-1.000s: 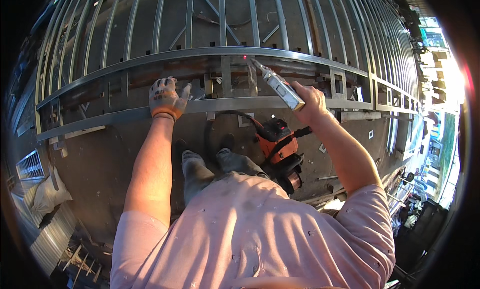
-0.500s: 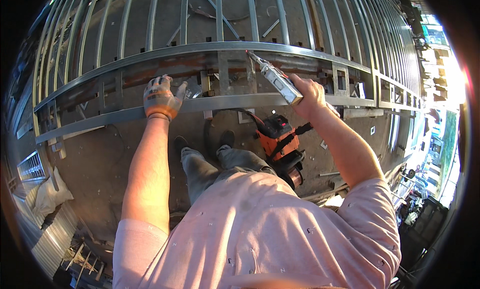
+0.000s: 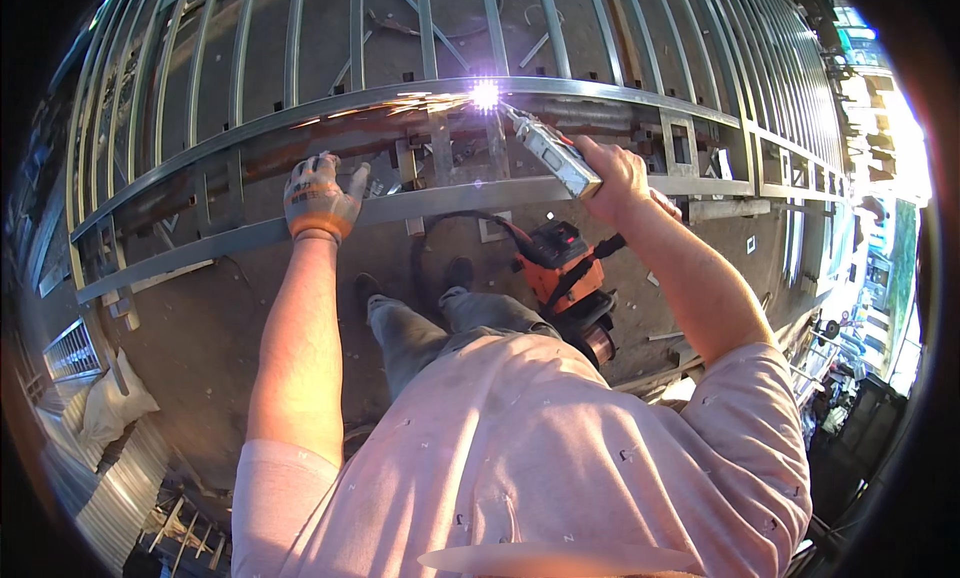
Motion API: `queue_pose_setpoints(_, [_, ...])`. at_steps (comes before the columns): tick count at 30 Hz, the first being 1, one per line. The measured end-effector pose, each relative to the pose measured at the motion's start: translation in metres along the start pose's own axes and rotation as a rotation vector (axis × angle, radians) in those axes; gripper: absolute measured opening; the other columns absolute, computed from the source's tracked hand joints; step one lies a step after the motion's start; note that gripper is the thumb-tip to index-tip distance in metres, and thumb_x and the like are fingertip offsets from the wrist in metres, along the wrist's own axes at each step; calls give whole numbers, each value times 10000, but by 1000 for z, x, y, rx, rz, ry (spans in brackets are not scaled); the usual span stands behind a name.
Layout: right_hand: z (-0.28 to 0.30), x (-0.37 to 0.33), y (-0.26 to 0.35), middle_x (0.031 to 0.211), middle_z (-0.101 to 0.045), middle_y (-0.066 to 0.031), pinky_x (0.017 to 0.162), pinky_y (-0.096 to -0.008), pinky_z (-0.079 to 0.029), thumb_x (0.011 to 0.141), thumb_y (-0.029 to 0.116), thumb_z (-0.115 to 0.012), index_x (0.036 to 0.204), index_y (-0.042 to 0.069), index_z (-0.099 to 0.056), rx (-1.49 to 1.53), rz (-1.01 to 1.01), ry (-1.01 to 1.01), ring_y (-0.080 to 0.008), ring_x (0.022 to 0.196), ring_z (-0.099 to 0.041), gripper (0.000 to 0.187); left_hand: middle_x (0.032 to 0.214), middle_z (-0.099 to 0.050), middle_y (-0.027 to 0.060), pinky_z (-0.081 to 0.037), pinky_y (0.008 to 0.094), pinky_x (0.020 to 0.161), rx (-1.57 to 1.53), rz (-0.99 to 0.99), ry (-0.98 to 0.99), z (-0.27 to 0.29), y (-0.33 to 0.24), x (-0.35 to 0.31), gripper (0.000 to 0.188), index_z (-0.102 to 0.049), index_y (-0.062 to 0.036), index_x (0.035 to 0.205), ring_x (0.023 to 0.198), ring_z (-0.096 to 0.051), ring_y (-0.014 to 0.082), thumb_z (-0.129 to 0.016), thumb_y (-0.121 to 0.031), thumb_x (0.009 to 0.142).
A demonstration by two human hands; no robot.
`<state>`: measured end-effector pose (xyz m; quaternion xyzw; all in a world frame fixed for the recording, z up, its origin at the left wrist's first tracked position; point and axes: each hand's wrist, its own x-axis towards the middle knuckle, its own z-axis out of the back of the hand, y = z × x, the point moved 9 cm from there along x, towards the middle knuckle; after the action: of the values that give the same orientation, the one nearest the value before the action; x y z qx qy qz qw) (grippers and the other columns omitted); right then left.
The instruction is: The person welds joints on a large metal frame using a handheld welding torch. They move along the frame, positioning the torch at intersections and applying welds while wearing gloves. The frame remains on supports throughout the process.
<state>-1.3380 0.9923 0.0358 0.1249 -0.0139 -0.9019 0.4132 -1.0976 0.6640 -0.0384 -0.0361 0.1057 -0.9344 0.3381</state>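
Note:
My right hand is bare and wrapped round a white, blocky welding gun. The gun's thin nozzle points forward and left at the metal frame's rail. A bright violet-white arc burns at its tip, and orange sparks spray left along the rail. My left hand, in a grey and orange work glove, rests at the nearer flat metal bar, thumb apart from the fingers. It holds nothing that I can see. Upright metal pieces join bar and rail.
An orange machine with a wire spool stands on the floor by my feet, a black hose curving from it. Long metal bars run away beyond the rail. A white sack lies at the left. Cluttered equipment fills the right side.
An arc and flying sparks have appeared at the welding gun's tip, where only a small red spot showed before. Both hands keep nearly the same places; the view has shifted slightly.

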Motion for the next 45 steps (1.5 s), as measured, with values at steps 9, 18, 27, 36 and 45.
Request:
queue_pose_setpoints(9, [3, 1, -2, 988, -769, -141, 825, -551, -574, 880, 265, -733, 1117, 144, -652, -2, -13, -7, -420, 980, -737, 278, 1337, -735, 128, -530, 480, 1115, -25, 23, 64, -2, 2, 1, 597, -754, -93, 1268, 1300, -654, 343, -711, -599, 954])
queue_pose_setpoints(18, [2, 1, -4, 1021, -773, -127, 869, -525, -588, 900, 316, -730, 1094, 148, -652, -39, -36, 25, -386, 1027, -745, 268, 1271, -757, 136, -535, 487, 1084, -62, -7, -11, 2, 1, 0, 539, -766, -83, 1183, 1258, -670, 359, -741, -566, 945])
queue_pose_setpoints(27, [5, -1, -5, 1012, -781, -122, 857, -533, -584, 907, 314, -735, 1092, 148, -658, -18, -31, -8, -392, 1018, -748, 260, 1253, -766, 123, -549, 486, 1063, -60, 5, -1, 2, 2, 0, 507, -767, -93, 1167, 1237, -683, 351, -744, -549, 947])
queue_pose_setpoints(36, [2, 0, -11, 1023, -784, -117, 864, -528, -586, 911, 312, -745, 1117, 165, -670, -39, -67, 31, -393, 1026, -748, 264, 1251, -770, 119, -550, 483, 1059, -55, -8, -22, 2, 3, 0, 515, -773, -99, 1179, 1228, -690, 354, -741, -557, 946])
queue_pose_setpoints(45, [-4, -1, -19, 988, -778, -136, 831, -540, -580, 878, 314, -757, 1075, 156, -650, -44, -59, 18, -406, 998, -746, 274, 1238, -772, 119, -548, 486, 1063, -49, -2, -21, 1, 3, 0, 533, -772, -91, 1169, 1228, -689, 351, -729, -575, 947])
